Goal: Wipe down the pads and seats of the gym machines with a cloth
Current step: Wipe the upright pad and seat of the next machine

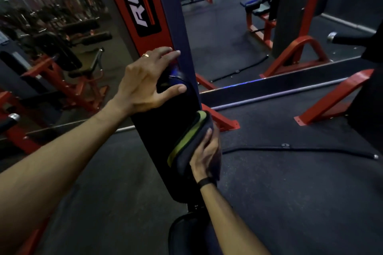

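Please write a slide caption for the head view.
Left hand steadies black back pad; right hand presses dark green-edged cloth against it.

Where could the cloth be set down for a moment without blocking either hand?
The round seat below the back pad looks bare on its left part; the right forearm crosses its right side. Bare floor lies right of the pad, bordered by a cable and red frame feet. The pad itself is crowded: left hand on top, right hand pressing the cloth on its edge.
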Available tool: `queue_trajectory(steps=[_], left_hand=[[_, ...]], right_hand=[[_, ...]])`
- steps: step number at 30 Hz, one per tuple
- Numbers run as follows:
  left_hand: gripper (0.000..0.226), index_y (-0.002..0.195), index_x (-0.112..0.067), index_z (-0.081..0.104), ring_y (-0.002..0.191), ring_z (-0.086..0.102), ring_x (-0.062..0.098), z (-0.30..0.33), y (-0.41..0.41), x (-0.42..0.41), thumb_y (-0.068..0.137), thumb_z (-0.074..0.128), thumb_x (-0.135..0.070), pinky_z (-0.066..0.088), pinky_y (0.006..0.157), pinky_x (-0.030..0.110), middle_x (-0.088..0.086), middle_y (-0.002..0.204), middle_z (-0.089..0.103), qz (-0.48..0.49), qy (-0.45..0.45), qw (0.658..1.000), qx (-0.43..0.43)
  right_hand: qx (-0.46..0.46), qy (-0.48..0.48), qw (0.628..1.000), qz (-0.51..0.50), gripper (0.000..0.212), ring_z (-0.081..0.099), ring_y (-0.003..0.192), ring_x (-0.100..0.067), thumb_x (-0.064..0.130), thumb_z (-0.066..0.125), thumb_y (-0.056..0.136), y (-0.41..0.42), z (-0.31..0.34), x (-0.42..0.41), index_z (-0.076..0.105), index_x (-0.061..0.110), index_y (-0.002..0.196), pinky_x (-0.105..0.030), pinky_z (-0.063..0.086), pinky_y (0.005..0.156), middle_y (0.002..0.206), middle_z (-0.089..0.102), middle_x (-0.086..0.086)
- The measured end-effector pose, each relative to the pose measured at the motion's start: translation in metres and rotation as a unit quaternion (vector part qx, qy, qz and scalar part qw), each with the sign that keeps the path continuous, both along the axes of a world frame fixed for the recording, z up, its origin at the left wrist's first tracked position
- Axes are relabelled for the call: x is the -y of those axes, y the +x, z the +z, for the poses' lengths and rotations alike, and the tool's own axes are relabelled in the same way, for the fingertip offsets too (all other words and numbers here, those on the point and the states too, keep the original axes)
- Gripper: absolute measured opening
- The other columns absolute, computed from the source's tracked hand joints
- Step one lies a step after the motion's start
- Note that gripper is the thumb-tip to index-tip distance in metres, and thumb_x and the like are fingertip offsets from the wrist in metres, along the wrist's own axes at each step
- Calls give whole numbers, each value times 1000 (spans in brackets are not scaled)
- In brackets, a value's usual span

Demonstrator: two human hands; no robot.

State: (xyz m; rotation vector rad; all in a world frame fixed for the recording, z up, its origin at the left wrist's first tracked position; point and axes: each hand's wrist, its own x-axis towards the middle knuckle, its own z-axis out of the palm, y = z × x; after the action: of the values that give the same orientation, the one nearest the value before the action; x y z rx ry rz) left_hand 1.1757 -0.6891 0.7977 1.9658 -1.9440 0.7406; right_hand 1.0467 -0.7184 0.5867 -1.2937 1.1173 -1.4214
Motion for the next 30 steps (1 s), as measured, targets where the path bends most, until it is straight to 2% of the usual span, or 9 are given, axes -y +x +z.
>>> queue_trajectory(steps=[5,10,13,18,20,22,24,27,30], left_hand=[[93,150,-9,40,123,54,19,-2,8,2,91,28,-81,42,105,41,7,146,50,-22,-114,967,-229],[94,147,-7,41,119,57,19,-10,17,7,90,34,-81,47,101,49,8,139,54,-51,-262,885,-382],[99,147,-7,41,118,58,15,-11,21,6,86,33,-85,47,103,43,8,138,55,-64,-305,834,-456],[109,144,-8,46,120,59,21,-9,23,5,77,31,-93,47,104,32,10,134,58,-92,-370,742,-551],[112,142,-9,48,119,61,19,-8,27,2,73,32,-96,47,98,20,9,134,60,-97,-391,695,-595],[105,136,-11,54,110,64,13,-8,31,0,75,35,-94,47,89,15,2,127,63,-91,-413,653,-628],[87,130,-10,59,105,65,12,-12,36,-3,83,39,-80,47,87,22,-4,120,66,-80,-445,608,-652],[73,124,-5,63,106,66,20,-33,39,-18,89,40,-65,50,89,28,-3,114,68,-59,-453,599,-657],[66,121,-6,65,110,64,23,-72,51,-44,92,40,-61,50,95,37,8,118,68,-21,-454,602,-657]], right_hand=[[-27,-123,991,37,62,61,112,-27,53,30,99,14,104,26,63,9,127,-29,43,92,123,68,-12],[-156,-218,963,38,63,64,107,-29,63,31,95,27,151,41,67,17,119,-38,47,84,116,71,-4],[-199,-279,939,22,61,65,100,-32,61,35,97,28,153,40,68,15,117,-42,50,80,109,71,-7],[-339,-378,861,16,53,60,100,-29,60,37,98,35,169,30,67,20,114,-43,47,81,110,65,-6],[-375,-420,826,11,47,59,100,-28,57,39,98,41,176,24,67,20,108,-43,46,83,106,64,-4],[-390,-453,802,8,45,59,101,-28,55,40,99,45,180,20,68,20,106,-44,45,86,106,65,-4],[-399,-479,782,9,47,60,102,-29,56,39,100,49,183,16,68,19,107,-45,44,88,109,66,-4],[-429,-522,737,18,56,60,107,-31,60,35,101,52,185,10,69,18,114,-46,44,93,116,67,-7],[-474,-585,657,33,57,59,113,-36,62,40,99,64,182,-5,69,16,117,-50,43,97,121,65,-13]])
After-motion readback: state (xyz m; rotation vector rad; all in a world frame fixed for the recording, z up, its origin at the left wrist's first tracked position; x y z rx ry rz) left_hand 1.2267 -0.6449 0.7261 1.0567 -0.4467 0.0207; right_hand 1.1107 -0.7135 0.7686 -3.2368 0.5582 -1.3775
